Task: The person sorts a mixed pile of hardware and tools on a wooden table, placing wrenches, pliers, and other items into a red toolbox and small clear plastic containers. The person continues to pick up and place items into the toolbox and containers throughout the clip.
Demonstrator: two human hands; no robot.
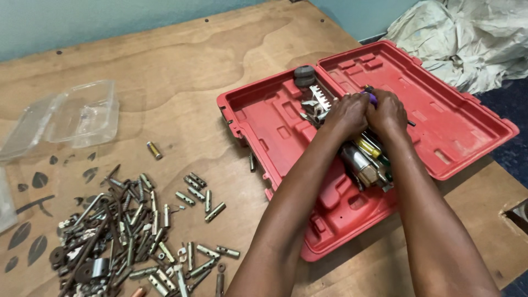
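Plywood bench (pixel 165 71) with wavy grain, set against pale blue-green wall (pixel 82 22); crumpled grey-white sheet (pixel 467 38) at far right. Heap of small metal bolts, sleeves and rusty bits (pixel 126 231) at near left, clear plastic lidded tub (pixel 82 113) beyond. Open red moulded plastic tool case (pixel 440 110) at centre right, holding jumbled tools with yellow and chrome handles (pixel 366 159). Left hand (pixel 347 113) and right hand (pixel 388 113) side by side, curled shut on purple-tipped tool (pixel 372 98) over case middle.
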